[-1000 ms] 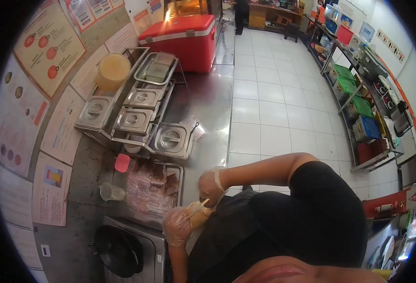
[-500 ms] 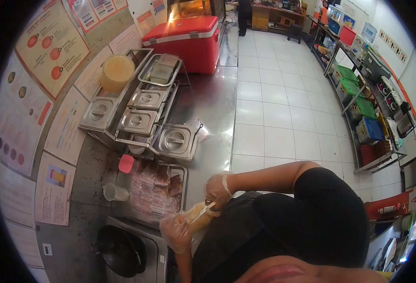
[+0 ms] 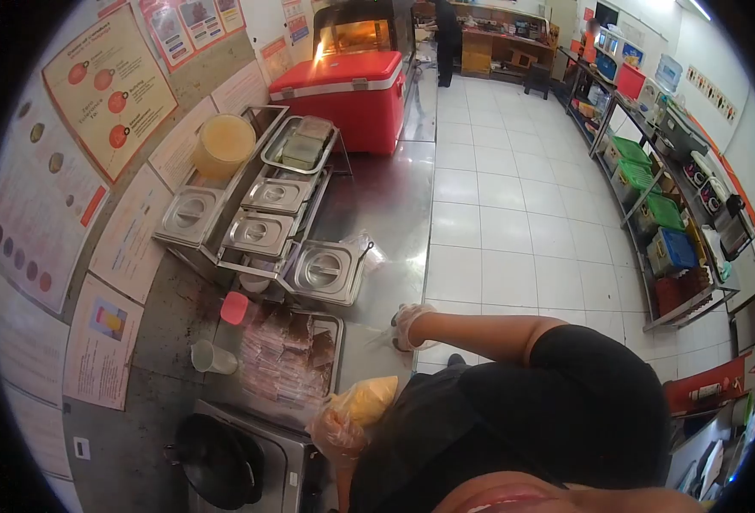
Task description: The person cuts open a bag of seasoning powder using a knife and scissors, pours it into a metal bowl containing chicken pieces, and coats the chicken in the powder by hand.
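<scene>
Yellow bundle (image 3: 372,399), one: grasped in the fingers of the gloved left hand (image 3: 338,430), near the metal tray (image 3: 337,346). Gloved right hand (image 3: 409,327), at the counter (image 3: 386,192) edge: fingers blurred, grip indeterminable.

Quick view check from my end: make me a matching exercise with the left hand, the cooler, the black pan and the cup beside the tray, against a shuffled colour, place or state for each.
Column one
1. Left hand
2. Cooler
3. Black pan
4. Cup

Column two
A. See-through, beside the tray of packets
B. Closed around the yellow item
C. Red, with a pale band around it
D. Round and dark, at the lower left of the view

Right pairs: 1-B, 2-C, 3-D, 4-A
</scene>
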